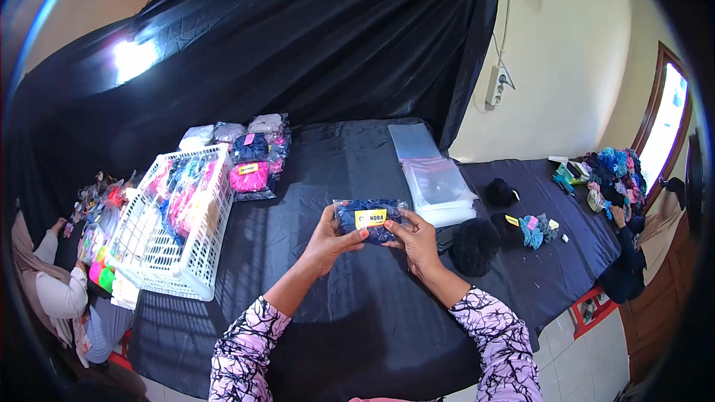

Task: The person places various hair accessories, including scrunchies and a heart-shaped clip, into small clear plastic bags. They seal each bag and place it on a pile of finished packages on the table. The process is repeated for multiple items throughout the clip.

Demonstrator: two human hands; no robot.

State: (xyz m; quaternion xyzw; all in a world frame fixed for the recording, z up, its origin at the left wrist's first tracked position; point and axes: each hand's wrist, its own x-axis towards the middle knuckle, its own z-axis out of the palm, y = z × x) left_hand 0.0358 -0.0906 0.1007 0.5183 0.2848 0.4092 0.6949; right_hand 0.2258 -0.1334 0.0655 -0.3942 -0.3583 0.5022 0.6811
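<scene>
Between both hands, above the black cloth on the table [335, 301], is a clear plastic packet of dark blue fabric [347, 213] with a yellow label. My left hand [332, 237] grips its left end, thumb on the front. The right end is held by my right hand [413, 237], whose thumb presses near the label. Just right of the hands lie a fluffy black bundle [475, 247] and a stack of clear plastic bags [438, 184]. Filled packets, one with pink fabric [249, 177], are piled beyond the white plastic basket [209, 268], which holds colourful fabric pieces [187, 195].
Labelled scrunchies [532, 231] and a black one [501, 192] lie to the right, before a colourful heap [617, 170]. One person [56, 290] works at the far left, another [625, 262] at the far right. A power strip [495, 86] hangs on the wall.
</scene>
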